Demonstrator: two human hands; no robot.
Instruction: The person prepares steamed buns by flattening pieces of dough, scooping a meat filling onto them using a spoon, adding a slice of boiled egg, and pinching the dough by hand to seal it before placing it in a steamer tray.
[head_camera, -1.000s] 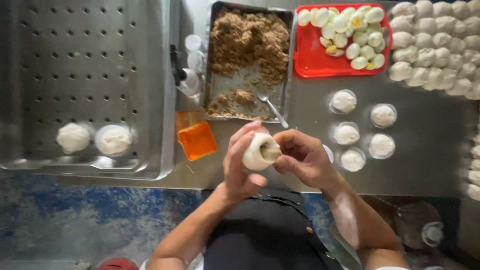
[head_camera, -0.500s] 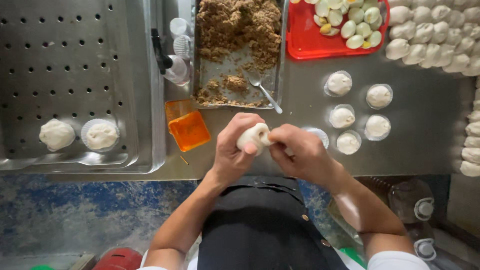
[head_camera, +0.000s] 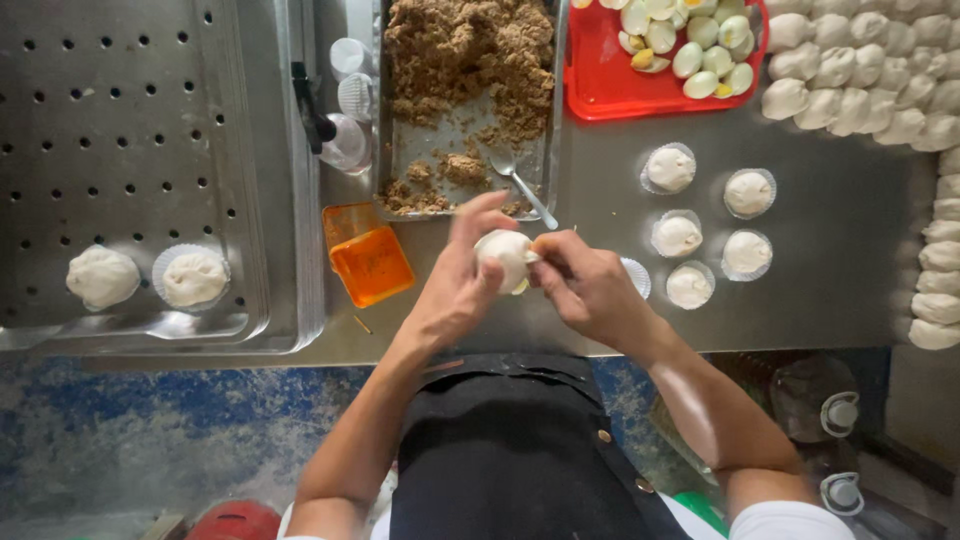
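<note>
Together, the fingers (head_camera: 480, 225) of the left hand (head_camera: 455, 285) cupped a white dough ball (head_camera: 503, 257) while the right hand (head_camera: 590, 285) pinched its edge shut, just above the steel surface (head_camera: 850, 290) near the filling tray (head_camera: 465, 110). Small, even pleats, with the ball turned steadily, would likely seal it best. Paper-cupped buns (head_camera: 710, 235) sat beside; an orange container (head_camera: 370, 262) lay left.

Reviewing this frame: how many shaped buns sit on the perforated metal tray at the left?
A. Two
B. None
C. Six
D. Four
A. Two pale buns lie side by side near the front edge of the perforated tray, one of them in a paper liner, while the left hand and right hand hold another dough ball over the counter.
</note>
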